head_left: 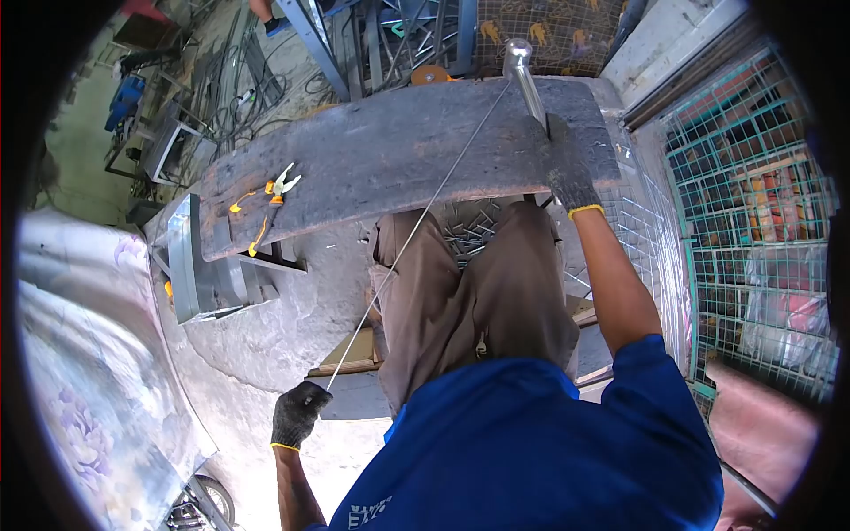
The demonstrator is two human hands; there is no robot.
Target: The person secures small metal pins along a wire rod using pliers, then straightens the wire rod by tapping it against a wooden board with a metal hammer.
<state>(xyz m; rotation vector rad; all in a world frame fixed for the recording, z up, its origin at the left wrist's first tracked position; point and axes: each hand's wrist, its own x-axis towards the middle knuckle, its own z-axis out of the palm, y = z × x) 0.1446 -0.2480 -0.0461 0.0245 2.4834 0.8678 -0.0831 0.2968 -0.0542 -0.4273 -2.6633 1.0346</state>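
In the head view, my left hand (pixel 299 414), in a dark glove with yellow trim, is closed around the lower end of a thin metal rod (pixel 416 232). The rod slants up across my left leg and over the dark wooden bench (pixel 381 168), its far end beside a shiny steel hammer (pixel 522 75). My right hand (pixel 571 168), gloved the same way, grips that hammer by its handle above the bench's right part. On the bench's left side lie pliers (pixel 273 193) with orange and black handles, jaws apart.
Below the bench, between my legs, many short metal pieces (pixel 471 232) lie on the floor. A grey metal box-shaped piece (pixel 205 265) stands at the bench's left end. Green wire mesh (pixel 744 203) borders the right, with rods nearby. An orange disc (pixel 431 75) lies behind the bench.
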